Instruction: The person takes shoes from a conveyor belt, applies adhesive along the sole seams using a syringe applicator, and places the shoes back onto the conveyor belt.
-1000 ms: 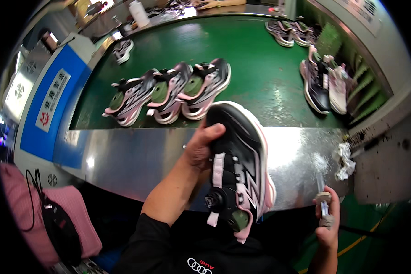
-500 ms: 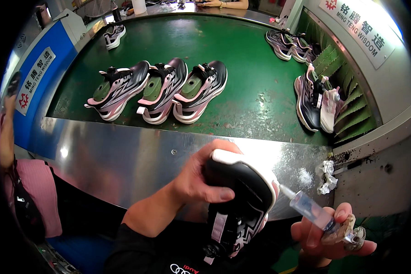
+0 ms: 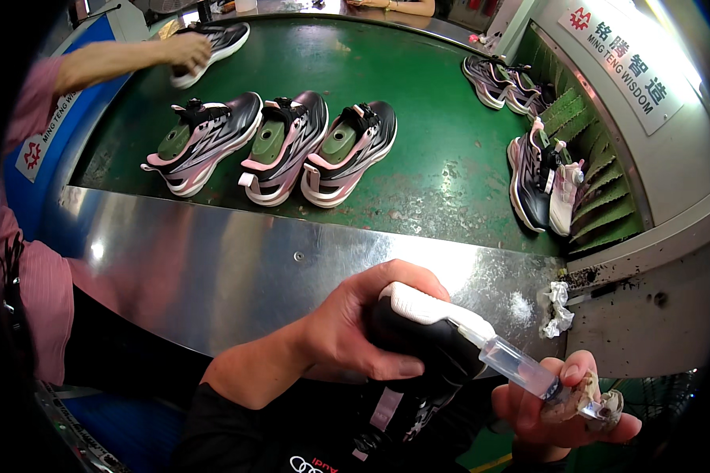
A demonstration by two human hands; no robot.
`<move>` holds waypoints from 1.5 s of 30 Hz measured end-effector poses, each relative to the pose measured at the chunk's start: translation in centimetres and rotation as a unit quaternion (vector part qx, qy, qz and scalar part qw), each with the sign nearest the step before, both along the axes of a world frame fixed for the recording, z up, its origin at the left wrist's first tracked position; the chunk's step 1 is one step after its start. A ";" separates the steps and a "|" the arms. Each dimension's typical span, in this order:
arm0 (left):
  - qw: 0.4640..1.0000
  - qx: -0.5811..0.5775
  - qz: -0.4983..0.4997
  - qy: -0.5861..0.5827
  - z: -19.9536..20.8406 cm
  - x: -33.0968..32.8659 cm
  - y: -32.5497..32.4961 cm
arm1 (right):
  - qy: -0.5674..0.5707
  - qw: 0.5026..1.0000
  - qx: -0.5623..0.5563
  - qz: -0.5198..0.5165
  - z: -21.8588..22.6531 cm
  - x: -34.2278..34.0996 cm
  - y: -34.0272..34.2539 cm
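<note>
My left hand [image 3: 371,323] is wrapped round the toe of a black sneaker [image 3: 406,335] with a white sole, held tilted above the near metal edge. In my right hand [image 3: 564,402] is a clear syringe [image 3: 521,367], its barrel pointing up and left. Its nozzle touches the sneaker, at the line where the white sole meets the black upper. Cloth or tape is wrapped about the plunger end and my fingers. The sneaker's lower part merges with my dark clothing.
Three black-and-pink sneakers [image 3: 272,150] with green inserts stand on the green conveyor belt [image 3: 426,158]. More sneakers [image 3: 538,177] stand by the right-hand flaps [image 3: 599,189]. Crumpled white paper [image 3: 558,309] lies on the metal ledge [image 3: 189,260]. At far left, a co-worker's hand [image 3: 188,51] is on another sneaker [image 3: 222,49].
The held sneaker has turned, showing more of its white sole, and the syringe nozzle has shifted slightly left and down along its edge. A co-worker's arm has reached in at the upper left.
</note>
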State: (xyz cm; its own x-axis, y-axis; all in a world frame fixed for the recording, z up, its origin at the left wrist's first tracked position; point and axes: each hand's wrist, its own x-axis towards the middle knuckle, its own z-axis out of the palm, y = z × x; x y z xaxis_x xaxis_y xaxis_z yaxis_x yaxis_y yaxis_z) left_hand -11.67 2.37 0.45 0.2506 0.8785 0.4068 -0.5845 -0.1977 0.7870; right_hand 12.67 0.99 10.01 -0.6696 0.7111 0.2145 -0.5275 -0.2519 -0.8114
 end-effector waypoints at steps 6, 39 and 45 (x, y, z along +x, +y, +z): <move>0.999 0.022 0.012 0.026 0.1 -0.2 -0.1 | -0.008 1.000 0.000 -0.009 0.3 -0.3 -0.1; 0.996 -0.073 0.022 -0.038 0.4 -0.4 0.2 | 0.002 0.998 -0.049 -0.049 -0.7 0.5 -0.5; 0.997 -0.027 0.071 0.001 -1.6 -0.9 0.8 | -0.010 0.999 -0.015 -0.045 -2.3 1.4 -0.1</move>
State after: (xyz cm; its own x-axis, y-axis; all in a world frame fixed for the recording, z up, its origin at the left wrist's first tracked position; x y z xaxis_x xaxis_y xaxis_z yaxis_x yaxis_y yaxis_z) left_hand -12.58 3.20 -1.13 0.1237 0.9254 0.3583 -0.5523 -0.2357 0.7996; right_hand 14.05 0.87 7.75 -0.6071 0.7742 0.1790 -0.5322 -0.2288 -0.8151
